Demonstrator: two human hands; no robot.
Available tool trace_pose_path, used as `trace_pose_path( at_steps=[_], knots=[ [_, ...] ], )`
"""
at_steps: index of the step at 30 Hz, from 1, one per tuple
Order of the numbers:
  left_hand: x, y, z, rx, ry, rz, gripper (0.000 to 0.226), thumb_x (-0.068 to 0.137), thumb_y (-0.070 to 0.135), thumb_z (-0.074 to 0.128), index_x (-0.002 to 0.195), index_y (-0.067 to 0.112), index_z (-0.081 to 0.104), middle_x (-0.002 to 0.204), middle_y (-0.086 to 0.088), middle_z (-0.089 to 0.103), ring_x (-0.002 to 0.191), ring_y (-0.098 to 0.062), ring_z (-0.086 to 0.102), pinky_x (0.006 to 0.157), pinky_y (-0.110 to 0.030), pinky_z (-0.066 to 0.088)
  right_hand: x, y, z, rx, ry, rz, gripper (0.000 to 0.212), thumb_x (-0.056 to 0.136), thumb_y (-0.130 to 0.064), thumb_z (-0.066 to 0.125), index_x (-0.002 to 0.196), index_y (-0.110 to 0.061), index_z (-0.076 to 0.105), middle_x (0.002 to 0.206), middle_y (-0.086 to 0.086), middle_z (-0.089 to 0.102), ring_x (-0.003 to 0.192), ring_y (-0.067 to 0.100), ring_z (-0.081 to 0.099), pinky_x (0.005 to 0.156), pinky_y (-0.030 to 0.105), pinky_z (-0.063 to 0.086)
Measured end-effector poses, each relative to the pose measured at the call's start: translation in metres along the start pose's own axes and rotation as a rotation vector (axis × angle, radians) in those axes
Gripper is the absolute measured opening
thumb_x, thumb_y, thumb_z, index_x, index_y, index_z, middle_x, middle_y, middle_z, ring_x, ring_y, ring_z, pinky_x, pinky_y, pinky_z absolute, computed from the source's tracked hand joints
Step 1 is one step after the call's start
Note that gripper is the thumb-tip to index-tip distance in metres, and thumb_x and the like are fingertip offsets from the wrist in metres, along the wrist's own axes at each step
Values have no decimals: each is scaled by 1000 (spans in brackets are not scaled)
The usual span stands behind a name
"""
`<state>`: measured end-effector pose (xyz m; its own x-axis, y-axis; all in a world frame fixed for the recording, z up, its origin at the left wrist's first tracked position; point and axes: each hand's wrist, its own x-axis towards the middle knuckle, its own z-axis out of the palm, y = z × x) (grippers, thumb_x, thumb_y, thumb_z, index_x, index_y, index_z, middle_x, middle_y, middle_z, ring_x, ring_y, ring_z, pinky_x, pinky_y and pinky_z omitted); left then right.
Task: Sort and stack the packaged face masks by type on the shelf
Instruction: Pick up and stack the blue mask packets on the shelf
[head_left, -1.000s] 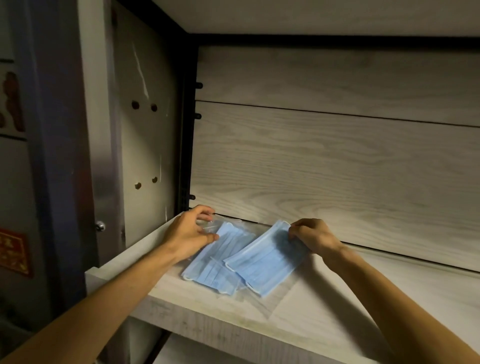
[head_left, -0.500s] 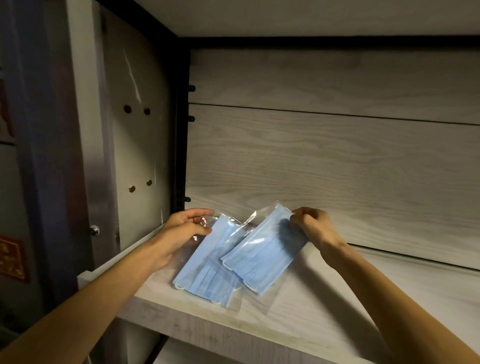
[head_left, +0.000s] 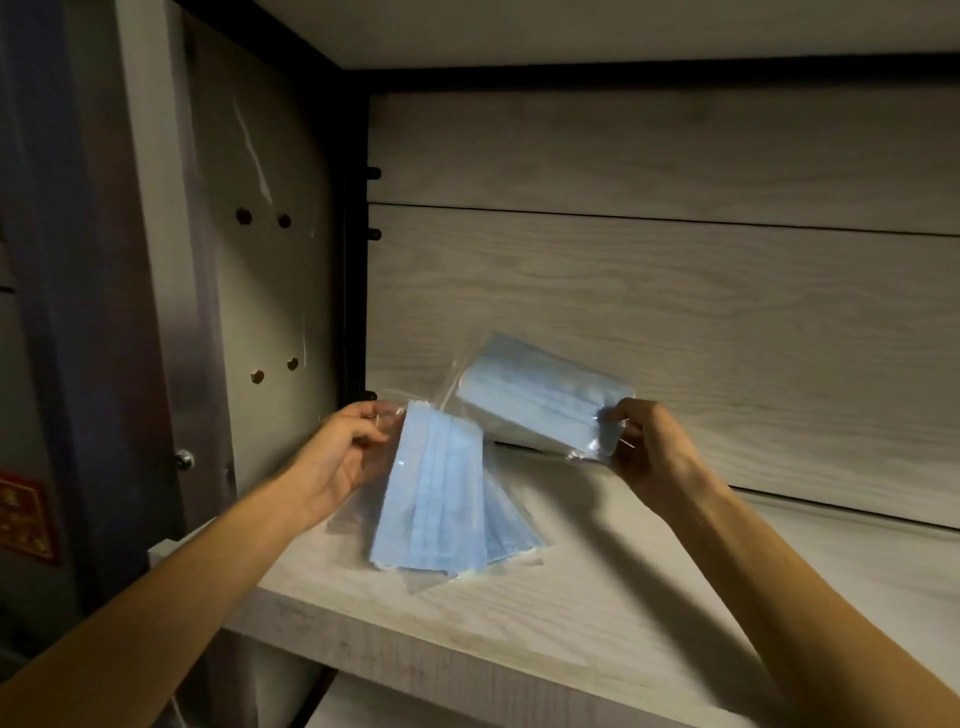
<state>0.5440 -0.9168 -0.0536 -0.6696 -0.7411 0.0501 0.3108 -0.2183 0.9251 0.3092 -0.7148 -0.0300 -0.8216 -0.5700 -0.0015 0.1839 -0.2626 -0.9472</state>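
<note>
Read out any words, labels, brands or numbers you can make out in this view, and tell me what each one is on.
Red and gold sticker on the dark panel at far left: gold markings, too blurred to read.
Mask packets in the left hand and the right hand: clear wrap, no readable print.
Shelf and wood back panel: no text.

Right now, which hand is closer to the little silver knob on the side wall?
Left. The left hand is just right of the silver knob, holding a mask pack. The right hand is much farther right.
</note>
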Motion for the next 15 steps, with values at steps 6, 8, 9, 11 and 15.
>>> trace_pose_path(
  at_steps=[6,8,9,11,15],
  knots=[
    [-2,-2,1,-76,-13,-68,34,85,-12,44,113,1,59,118,-25,68,98,-31,71,72,-37,64,-19,20,26,-68,-257,27,7,78,11,61,76,9,68,73,19,63,63,25,64,63,35,58],
    [-2,-2,0,-39,-51,-96,34,83,3,61,117,2,63,120,-22,69,100,-30,70,78,-37,62,-27,25,33,-229,-342,26,10,78,4,69,87,9,70,85,20,68,73,29,66,78,43,59],
    [-2,-2,-1,-17,-55,-107,39,80,10,68,119,3,65,120,-20,70,103,-30,70,84,-39,61,-30,26,34,-341,-380,31,17,77,-5,75,91,4,72,89,13,73,76,26,68,82,42,60],
    [-1,-3,-2,30,-41,-111,42,78,16,75,118,6,67,119,-18,71,107,-30,68,95,-41,56,-35,27,36,-602,-453,14,36,71,-34,83,97,-9,77,88,-2,76,76,14,69,72,29,58],
    [2,-4,-3,100,82,-49,27,87,0,65,113,8,67,116,-21,71,97,-28,69,83,-36,58,-40,22,41,-822,-461,10,48,71,-69,70,85,-24,80,84,-8,78,70,8,63,66,25,45]
  ],
)
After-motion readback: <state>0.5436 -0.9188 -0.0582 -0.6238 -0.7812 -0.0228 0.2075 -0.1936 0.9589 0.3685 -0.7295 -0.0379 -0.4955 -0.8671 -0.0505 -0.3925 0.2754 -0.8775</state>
